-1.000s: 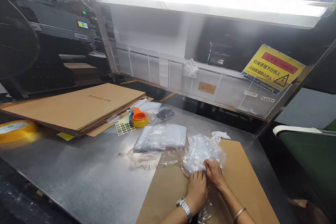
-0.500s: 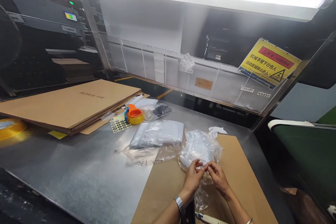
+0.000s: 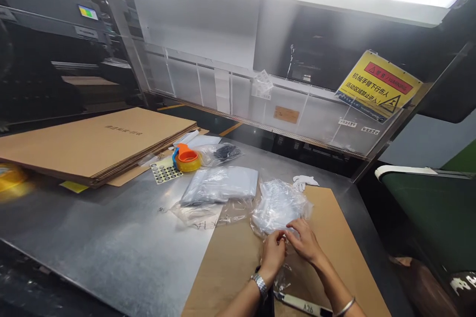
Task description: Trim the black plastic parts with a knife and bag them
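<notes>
My left hand (image 3: 273, 253) is pinched closed at the near edge of a crumpled pile of clear plastic bags (image 3: 279, 203), on a thin bit of the clear plastic. Close against it, my right hand (image 3: 305, 241) has its thumb near the left fingertips and its forefinger held apart above. Loose clear film (image 3: 283, 277) hangs below the hands. A long white tool marked A26 (image 3: 303, 303) lies under my right forearm, its kind unclear. Beneath the bags is a flat cardboard sheet (image 3: 334, 237).
Left of the bags lies a plastic-wrapped grey-white pack (image 3: 223, 184). Behind it are an orange tape dispenser (image 3: 188, 158), a sticker sheet (image 3: 166, 172) and a bag with dark contents (image 3: 225, 152). Stacked cardboard (image 3: 122, 143) and a white glove (image 3: 305, 182) are on the metal table (image 3: 122, 237).
My right hand has lifted slightly and its forefinger has moved away from the thumb. The left fingers have curled closer together. The view has shifted a little.
</notes>
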Motion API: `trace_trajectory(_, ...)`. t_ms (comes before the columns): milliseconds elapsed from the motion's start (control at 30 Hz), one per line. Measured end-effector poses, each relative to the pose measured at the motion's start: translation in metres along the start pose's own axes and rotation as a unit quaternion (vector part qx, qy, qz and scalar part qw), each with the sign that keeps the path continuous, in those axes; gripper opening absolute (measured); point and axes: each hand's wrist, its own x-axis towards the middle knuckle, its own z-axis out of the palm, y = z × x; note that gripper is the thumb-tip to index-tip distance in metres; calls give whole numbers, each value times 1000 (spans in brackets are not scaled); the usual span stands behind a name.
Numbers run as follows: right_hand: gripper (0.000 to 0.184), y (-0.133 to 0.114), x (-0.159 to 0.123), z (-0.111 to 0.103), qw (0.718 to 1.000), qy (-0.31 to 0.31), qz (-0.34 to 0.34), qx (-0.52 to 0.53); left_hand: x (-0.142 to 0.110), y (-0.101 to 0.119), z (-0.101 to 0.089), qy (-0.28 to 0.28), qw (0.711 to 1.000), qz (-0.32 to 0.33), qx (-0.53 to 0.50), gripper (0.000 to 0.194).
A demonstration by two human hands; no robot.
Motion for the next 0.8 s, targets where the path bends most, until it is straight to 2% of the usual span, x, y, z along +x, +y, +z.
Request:
trace_trajectory(233,20,4,26,6,986,-161,-21,-42,-8,7,-3,-12,995,37,89,24)
trace_trajectory(433,24,14,36,5,964,-263,-7,-32,-17,6,-7,-19,983,103,149,19)
trace_trajectory(500,24,17,37,4,959,-281,-5,-20,-21,7,-8,-22,977,131,165,17)
trace_trajectory(667,27,22,35,2,957,-288,-12,1,-28,6,-9,-18,965,181,190,40)
trace_trajectory(800,24,22,32,3,963,-269,-10,5,-30,5,-11,-7,964,199,178,39)
